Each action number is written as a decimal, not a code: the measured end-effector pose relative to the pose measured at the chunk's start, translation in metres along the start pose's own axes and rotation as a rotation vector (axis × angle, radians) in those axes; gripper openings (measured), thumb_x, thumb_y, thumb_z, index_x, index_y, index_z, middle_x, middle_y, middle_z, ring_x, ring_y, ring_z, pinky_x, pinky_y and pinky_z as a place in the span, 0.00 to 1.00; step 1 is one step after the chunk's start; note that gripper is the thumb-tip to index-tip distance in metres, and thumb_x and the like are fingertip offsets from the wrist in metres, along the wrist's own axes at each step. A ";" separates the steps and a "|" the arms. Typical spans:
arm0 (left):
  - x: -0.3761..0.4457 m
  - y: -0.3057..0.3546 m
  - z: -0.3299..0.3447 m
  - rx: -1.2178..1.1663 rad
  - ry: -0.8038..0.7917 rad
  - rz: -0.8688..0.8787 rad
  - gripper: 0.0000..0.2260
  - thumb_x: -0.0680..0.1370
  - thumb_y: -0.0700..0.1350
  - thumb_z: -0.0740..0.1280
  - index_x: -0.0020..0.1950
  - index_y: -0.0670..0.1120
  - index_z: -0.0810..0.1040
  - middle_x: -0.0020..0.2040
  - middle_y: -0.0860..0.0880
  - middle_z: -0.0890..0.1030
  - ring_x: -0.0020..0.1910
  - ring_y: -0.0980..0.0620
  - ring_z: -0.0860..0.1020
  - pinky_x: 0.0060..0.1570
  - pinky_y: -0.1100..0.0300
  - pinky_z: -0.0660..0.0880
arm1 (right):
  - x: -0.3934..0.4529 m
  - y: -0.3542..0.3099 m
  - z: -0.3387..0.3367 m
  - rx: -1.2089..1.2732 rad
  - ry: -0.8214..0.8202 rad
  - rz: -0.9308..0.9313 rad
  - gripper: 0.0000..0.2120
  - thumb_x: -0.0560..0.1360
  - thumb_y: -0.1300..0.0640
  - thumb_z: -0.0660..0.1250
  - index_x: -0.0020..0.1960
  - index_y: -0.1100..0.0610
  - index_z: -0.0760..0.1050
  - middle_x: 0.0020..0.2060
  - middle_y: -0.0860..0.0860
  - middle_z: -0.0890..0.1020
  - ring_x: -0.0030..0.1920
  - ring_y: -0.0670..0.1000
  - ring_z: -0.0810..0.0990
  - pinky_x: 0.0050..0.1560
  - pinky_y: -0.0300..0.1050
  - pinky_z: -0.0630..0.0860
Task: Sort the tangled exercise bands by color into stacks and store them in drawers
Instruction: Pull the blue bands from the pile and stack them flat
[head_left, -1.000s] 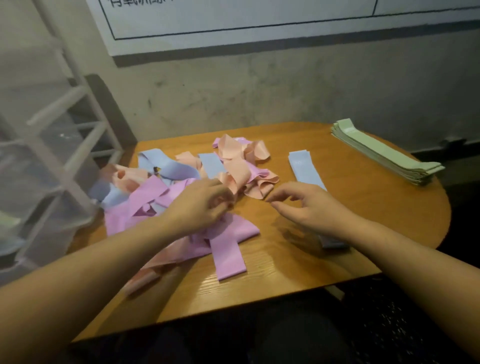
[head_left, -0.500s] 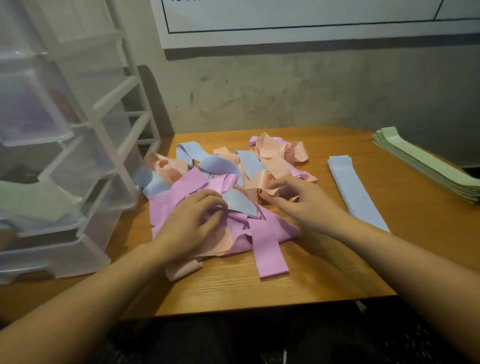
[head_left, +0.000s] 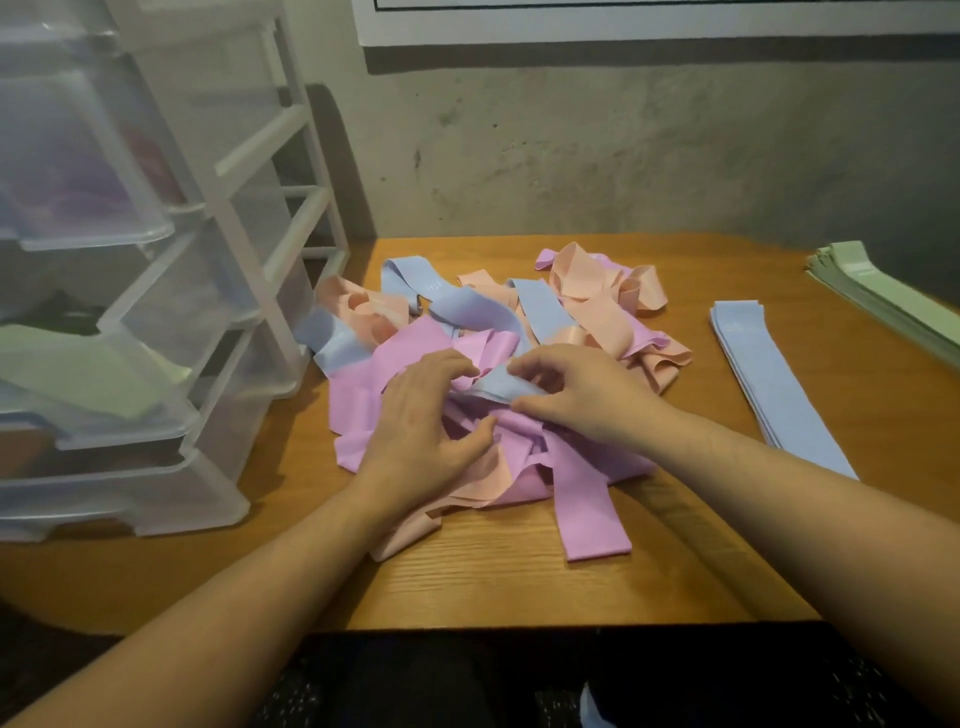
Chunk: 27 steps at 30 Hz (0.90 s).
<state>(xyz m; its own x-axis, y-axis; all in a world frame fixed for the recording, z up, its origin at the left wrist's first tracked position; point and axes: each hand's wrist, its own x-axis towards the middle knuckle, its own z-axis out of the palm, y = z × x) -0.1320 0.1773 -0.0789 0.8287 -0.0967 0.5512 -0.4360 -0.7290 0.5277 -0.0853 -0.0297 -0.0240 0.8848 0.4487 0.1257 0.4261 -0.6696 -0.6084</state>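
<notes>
A tangled heap of pink, peach and blue exercise bands (head_left: 587, 322) lies on the wooden table (head_left: 519, 582). My right hand (head_left: 582, 395) pinches the end of a blue band (head_left: 493, 387) at the middle of the heap. My left hand (head_left: 426, 421) presses down on the pink bands beside it, fingers curled. A flat stack of blue bands (head_left: 774, 384) lies to the right. A stack of green bands (head_left: 893, 301) sits at the far right edge.
A translucent plastic drawer unit (head_left: 156, 322) stands at the left, its drawers pulled partly out; one holds green bands (head_left: 83, 374), an upper one something purple. A grey wall runs behind the table. The table's front edge is near my body.
The view has swung left, bringing the drawer unit into sight. My right hand has moved into the heap and taken the blue band's end; my left hand stays on the pink bands.
</notes>
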 end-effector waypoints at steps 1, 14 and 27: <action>0.000 -0.001 0.001 0.020 0.004 0.022 0.21 0.71 0.55 0.70 0.61 0.50 0.74 0.60 0.54 0.76 0.59 0.53 0.74 0.58 0.50 0.71 | -0.001 0.001 0.002 -0.003 0.000 -0.003 0.14 0.77 0.49 0.71 0.61 0.49 0.82 0.52 0.42 0.83 0.47 0.39 0.78 0.45 0.28 0.71; 0.002 -0.002 0.002 0.038 -0.044 -0.004 0.23 0.73 0.51 0.72 0.67 0.53 0.71 0.61 0.56 0.77 0.61 0.54 0.74 0.62 0.51 0.65 | -0.047 0.012 -0.020 0.243 0.310 -0.135 0.08 0.82 0.55 0.62 0.50 0.52 0.81 0.44 0.45 0.82 0.47 0.42 0.78 0.42 0.34 0.74; 0.000 0.001 0.003 0.025 -0.135 0.024 0.23 0.73 0.53 0.70 0.68 0.52 0.73 0.60 0.55 0.79 0.58 0.54 0.75 0.60 0.53 0.66 | -0.043 -0.028 -0.016 1.358 0.405 0.498 0.11 0.80 0.54 0.68 0.60 0.56 0.75 0.53 0.59 0.83 0.53 0.56 0.84 0.48 0.51 0.84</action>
<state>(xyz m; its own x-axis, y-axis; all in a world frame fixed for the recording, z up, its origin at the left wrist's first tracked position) -0.1314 0.1740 -0.0806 0.8586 -0.2029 0.4707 -0.4486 -0.7418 0.4985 -0.1324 -0.0399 -0.0003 0.9699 0.0052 -0.2433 -0.2202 0.4450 -0.8681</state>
